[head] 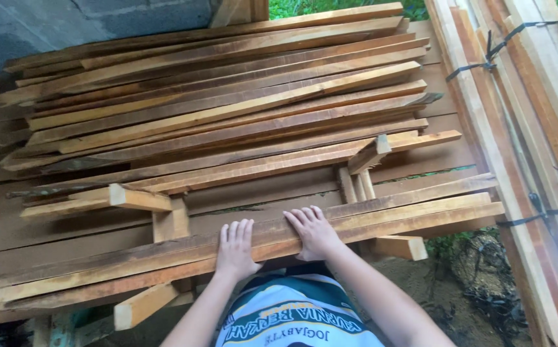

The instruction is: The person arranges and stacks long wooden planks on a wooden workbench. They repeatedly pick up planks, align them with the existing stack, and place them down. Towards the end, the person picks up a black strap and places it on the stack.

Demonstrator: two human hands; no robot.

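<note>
Both my hands rest on a long, rough wooden slat [414,215] lying nearest me at the front of a wood pile. My left hand [236,249] lies flat on the slat's top with fingers together, palm down. My right hand [313,231] sits just to its right, fingers curled over the same slat's far edge. Behind it, a stack of many long thin wooden slats [227,109] lies across wide boards [54,225], running left to right.
Short wood offcuts [143,305] and blocks [171,223] sit among the slats. A bundle of long planks tied with black straps [523,115] leans along the right. A grey block wall [47,22] stands at back left; dirt ground [446,289] lies at lower right.
</note>
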